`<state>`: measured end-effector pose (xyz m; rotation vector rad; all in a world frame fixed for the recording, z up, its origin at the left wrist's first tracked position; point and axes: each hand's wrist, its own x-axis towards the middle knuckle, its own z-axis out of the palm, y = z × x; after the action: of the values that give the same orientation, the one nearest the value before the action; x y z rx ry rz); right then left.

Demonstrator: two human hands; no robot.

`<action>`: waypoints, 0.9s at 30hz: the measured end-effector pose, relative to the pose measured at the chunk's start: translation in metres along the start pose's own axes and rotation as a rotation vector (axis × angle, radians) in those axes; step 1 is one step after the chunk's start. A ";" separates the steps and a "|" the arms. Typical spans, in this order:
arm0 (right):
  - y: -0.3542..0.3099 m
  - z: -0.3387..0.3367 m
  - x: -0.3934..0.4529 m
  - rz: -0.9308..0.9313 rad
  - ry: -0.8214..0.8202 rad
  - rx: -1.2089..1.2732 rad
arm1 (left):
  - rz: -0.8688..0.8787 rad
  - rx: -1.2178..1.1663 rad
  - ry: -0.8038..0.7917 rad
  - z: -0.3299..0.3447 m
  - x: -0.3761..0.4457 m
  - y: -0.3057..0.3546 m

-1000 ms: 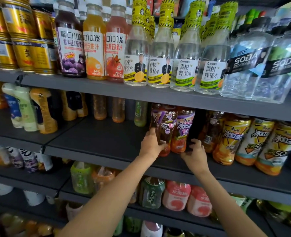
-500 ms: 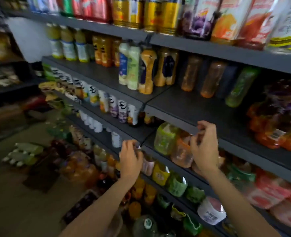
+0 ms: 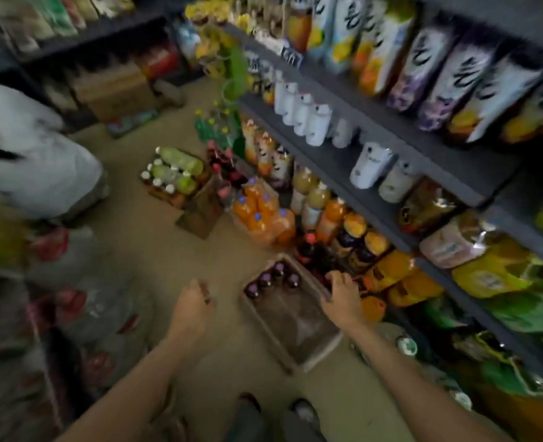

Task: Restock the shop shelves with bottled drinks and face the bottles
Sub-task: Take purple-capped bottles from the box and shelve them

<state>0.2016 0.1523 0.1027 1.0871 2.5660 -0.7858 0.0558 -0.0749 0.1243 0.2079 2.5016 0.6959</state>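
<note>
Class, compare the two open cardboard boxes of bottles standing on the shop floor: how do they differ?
The near cardboard box under the hands is mostly bare inside, with a few purple-capped bottles at its far end; the far cardboard box looks packed with white-capped, green-labelled bottles. The right hand hangs over the near box's edge; nothing reaches the far one. Both sit open on the floor.

Just the one head cam here, wide-angle and pretty blurry, looking steeply down from standing height at the floor (image 3: 174, 282) with both forearms reaching in from the near edge, shelves (image 3: 401, 145) running off along the right toward the far end.
</note>
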 end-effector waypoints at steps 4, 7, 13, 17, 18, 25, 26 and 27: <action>0.016 0.081 0.063 0.071 -0.165 -0.019 | 0.049 0.032 -0.122 0.042 0.068 -0.036; 0.038 0.155 0.122 0.078 -0.236 -0.116 | 0.103 0.020 -0.131 0.094 0.130 -0.068; 0.085 0.301 0.260 -0.028 -0.219 -0.287 | 0.192 -0.048 -0.142 0.213 0.233 -0.139; 0.100 0.358 0.327 0.014 -0.177 -0.193 | 0.186 -0.239 -0.109 0.267 0.264 -0.183; 0.103 0.367 0.334 0.023 -0.131 -0.214 | 0.157 -0.287 -0.086 0.276 0.268 -0.195; 0.085 0.346 0.290 -0.156 -0.125 -0.302 | 0.114 -0.284 -0.195 0.286 0.253 -0.226; 0.074 0.333 0.280 -0.218 -0.098 -0.247 | 0.156 -0.279 -0.262 0.284 0.251 -0.220; 0.061 0.316 0.271 -0.297 -0.077 -0.147 | 0.217 -0.257 -0.346 0.281 0.250 -0.210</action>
<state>0.0631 0.1681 -0.2943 0.6296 2.7038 -0.6742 -0.0078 -0.0626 -0.3015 0.4679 2.0574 0.9707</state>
